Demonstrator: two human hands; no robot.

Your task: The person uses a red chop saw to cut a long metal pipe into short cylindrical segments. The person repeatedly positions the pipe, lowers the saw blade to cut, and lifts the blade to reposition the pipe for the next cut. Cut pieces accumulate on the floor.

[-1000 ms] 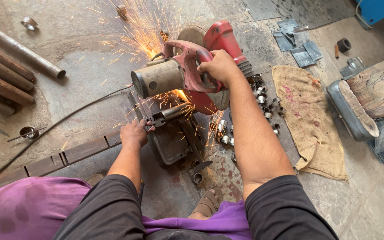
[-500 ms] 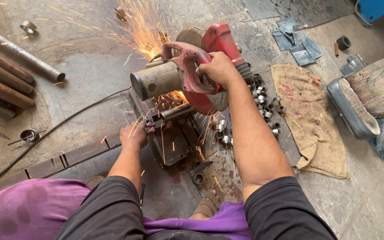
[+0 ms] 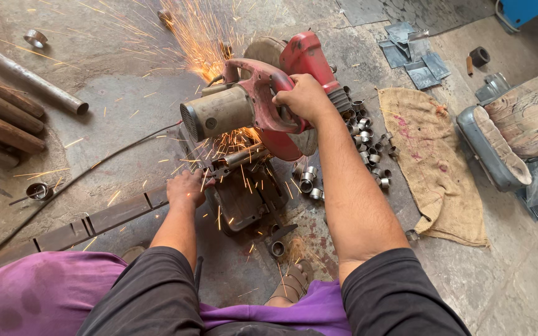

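The person crouches on the concrete floor (image 3: 126, 118) over a red chop saw (image 3: 263, 106). The right hand (image 3: 303, 99) has its fingers wrapped tight around the saw's handle, pressing the blade down so sparks spray away from the body. The left hand (image 3: 185, 188) clamps closed on the long metal bar (image 3: 94, 221), steadying it just short of the vise. Cut rings (image 3: 368, 146) lie heaped beside the saw.

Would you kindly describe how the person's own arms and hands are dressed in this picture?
Both hands are bare, with no gloves: the left hand and the right hand. The forearms are uncovered too. Dark grey short sleeves cover the upper arms. No watch, rings or bands show.
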